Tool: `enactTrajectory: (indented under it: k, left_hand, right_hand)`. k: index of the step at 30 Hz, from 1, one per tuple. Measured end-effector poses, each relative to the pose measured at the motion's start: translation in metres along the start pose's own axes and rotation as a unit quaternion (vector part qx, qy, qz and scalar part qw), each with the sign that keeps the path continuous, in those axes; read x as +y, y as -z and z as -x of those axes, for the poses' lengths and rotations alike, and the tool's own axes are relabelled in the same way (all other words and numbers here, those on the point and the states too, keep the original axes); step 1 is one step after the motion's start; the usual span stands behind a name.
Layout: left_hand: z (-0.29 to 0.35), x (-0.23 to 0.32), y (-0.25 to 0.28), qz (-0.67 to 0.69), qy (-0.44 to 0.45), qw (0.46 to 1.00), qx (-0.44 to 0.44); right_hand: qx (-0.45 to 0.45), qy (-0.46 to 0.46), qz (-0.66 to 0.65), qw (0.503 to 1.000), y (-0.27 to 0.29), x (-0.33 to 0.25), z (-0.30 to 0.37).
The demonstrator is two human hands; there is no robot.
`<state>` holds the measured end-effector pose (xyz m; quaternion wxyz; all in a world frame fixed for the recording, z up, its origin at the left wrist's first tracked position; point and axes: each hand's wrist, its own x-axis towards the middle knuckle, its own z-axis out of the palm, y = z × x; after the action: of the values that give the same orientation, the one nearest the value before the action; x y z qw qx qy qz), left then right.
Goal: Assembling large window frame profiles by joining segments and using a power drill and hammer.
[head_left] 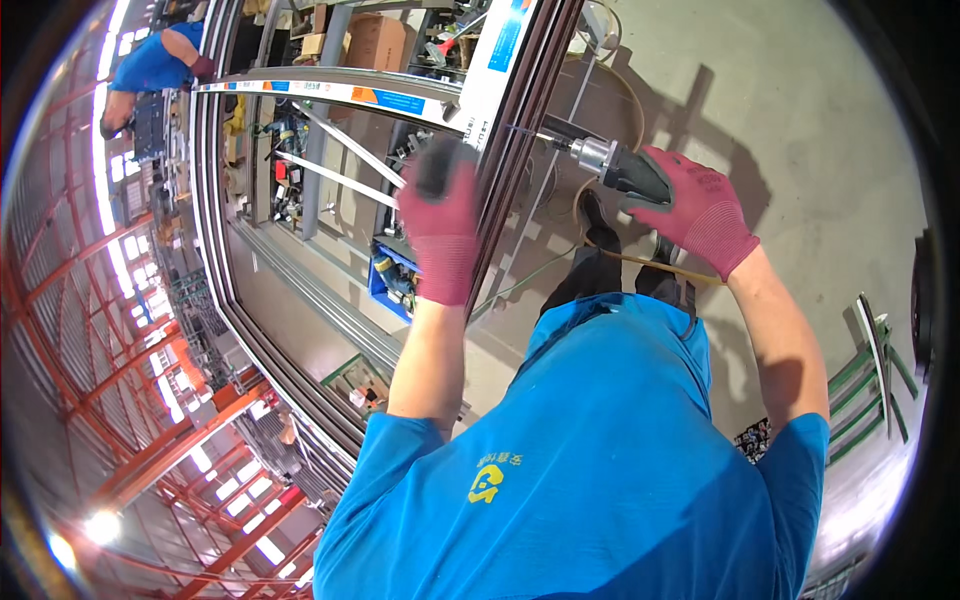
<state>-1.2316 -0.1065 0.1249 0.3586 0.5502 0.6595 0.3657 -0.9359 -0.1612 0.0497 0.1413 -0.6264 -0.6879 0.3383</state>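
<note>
In my right hand (690, 195), gloved in maroon and dark grey, is a power drill (630, 172) with a silver chuck; my fingers close round its body. Its thin bit (525, 131) points left at the outer side of a dark brown metal frame (525, 105), reaching it or nearly so. My left hand (440, 195), in a matching glove, is over the inner side of the same frame member. Motion smears its fingers, so I cannot tell whether it grips anything. White and blue protective film (497, 65) covers part of the frame and its crossbar (345, 94).
Below the frame stand a blue bin (390, 282) of tools and shelves with parts (290, 190). A hose (640, 262) runs across the floor by my feet. Green racks (870, 390) stand at the right. Another person in blue (155, 65) is at the frame's far left.
</note>
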Motion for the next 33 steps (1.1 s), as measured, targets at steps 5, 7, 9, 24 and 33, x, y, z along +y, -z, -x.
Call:
enactTrajectory:
  k: [5, 7, 9, 24, 33]
  left_hand:
    - [-0.063, -0.036, 0.032, 0.089, 0.218, 0.972, -0.015]
    - [-0.070, -0.034, 0.025, 0.043, 0.257, 0.965, -0.024]
    - [-0.067, -0.031, 0.021, 0.067, 0.259, 0.963, -0.035]
    - [-0.066, -0.037, 0.021, 0.118, 0.254, 0.959, -0.053]
    - [-0.074, -0.071, 0.040, -0.011, 0.103, 0.986, -0.128]
  right_hand:
    - [0.008, 0.013, -0.004, 1.000, -0.001, -0.013, -0.002]
    - [0.005, -0.002, -0.038, 0.999, 0.001, -0.018, 0.000]
    - [-0.015, -0.014, -0.014, 1.000, 0.006, -0.022, -0.002]
    - [-0.031, -0.012, 0.071, 0.997, -0.019, -0.031, -0.024]
    - [-0.029, -0.010, -0.106, 0.994, -0.008, -0.025, -0.023]
